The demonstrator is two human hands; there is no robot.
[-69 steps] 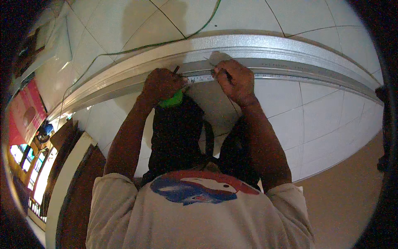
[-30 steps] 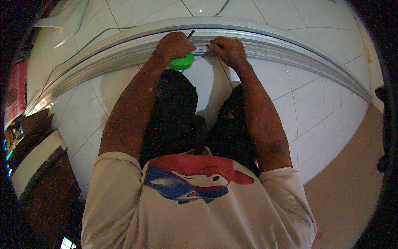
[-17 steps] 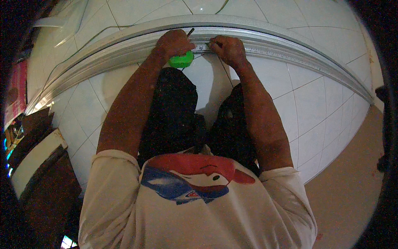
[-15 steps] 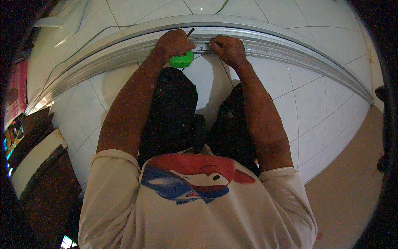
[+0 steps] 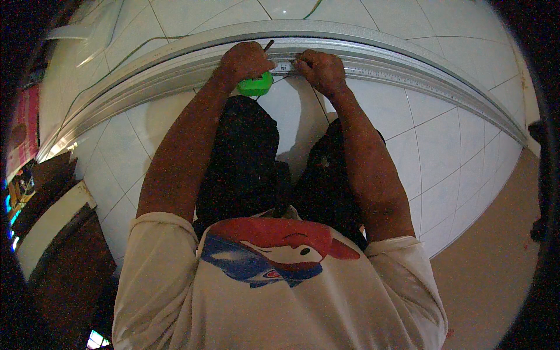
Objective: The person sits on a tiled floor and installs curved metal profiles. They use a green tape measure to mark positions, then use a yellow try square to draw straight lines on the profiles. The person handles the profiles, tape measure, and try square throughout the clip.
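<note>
Showing more fully than at first, the green tape measure sits in the left hand's grip beside the metal rails; the right hand is clenched, contents unclear.

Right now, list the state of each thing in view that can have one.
Metal channels: lying together on the tile floor
Left hand: grip closed
Right hand: grip closed, contents unclear
Green tape measure: blade drawn out along the channels
Dark stick: poking from the left hand
Green cable: lying loose, curved
</note>
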